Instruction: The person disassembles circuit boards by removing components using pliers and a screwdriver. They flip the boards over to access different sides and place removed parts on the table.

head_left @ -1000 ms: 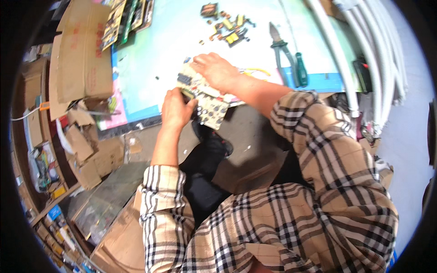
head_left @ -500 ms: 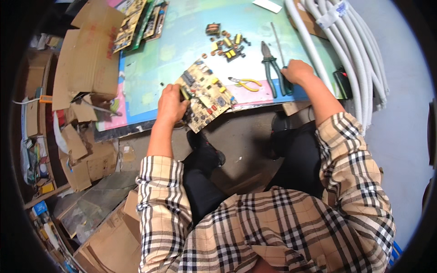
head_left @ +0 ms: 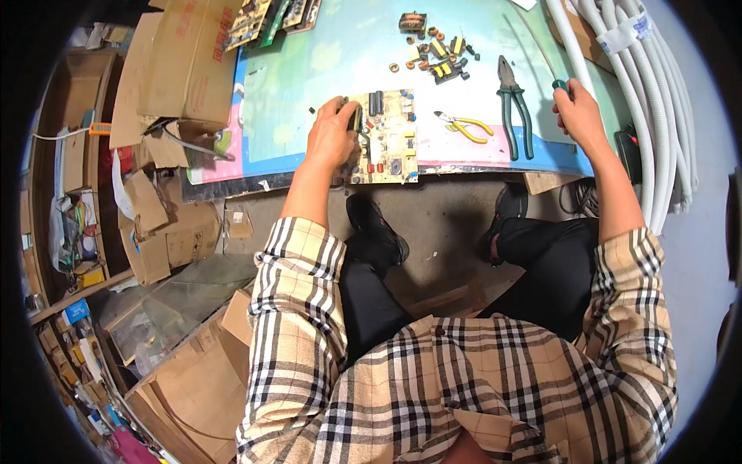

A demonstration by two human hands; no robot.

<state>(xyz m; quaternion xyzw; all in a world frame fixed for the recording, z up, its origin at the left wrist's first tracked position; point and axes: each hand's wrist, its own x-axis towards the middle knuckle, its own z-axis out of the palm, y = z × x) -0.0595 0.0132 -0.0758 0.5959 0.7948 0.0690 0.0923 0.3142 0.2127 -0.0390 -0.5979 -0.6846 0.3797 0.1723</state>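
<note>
My left hand point(head_left: 334, 138) is closed on the left edge of a tan circuit board point(head_left: 396, 143), which lies at the table's near edge. Capacitors, coils and other small parts stand on the board. On the right, my right hand point(head_left: 580, 116) grips the green handle of a screwdriver point(head_left: 541, 48), its long thin shaft slanting away to the upper left. Between my hands lie small yellow-handled cutters point(head_left: 470, 128) and larger pliers point(head_left: 513, 112) with dark green handles. Beyond them sits a loose group of removed-looking components point(head_left: 442, 60), with a copper-wound transformer point(head_left: 413, 22) behind.
More circuit boards point(head_left: 282, 22) are stacked at the table's far left, beside an open cardboard box point(head_left: 189, 66). White corrugated conduit point(head_left: 645, 100) lies bundled along the right. A wooden shelf point(head_left: 85, 93) with clutter stands at far left; cardboard lies on the floor below.
My right hand has carried the screwdriver rightward, away from the pliers, and its shaft now tilts more. The circuit board under my left hand has turned nearly square to the table edge.
</note>
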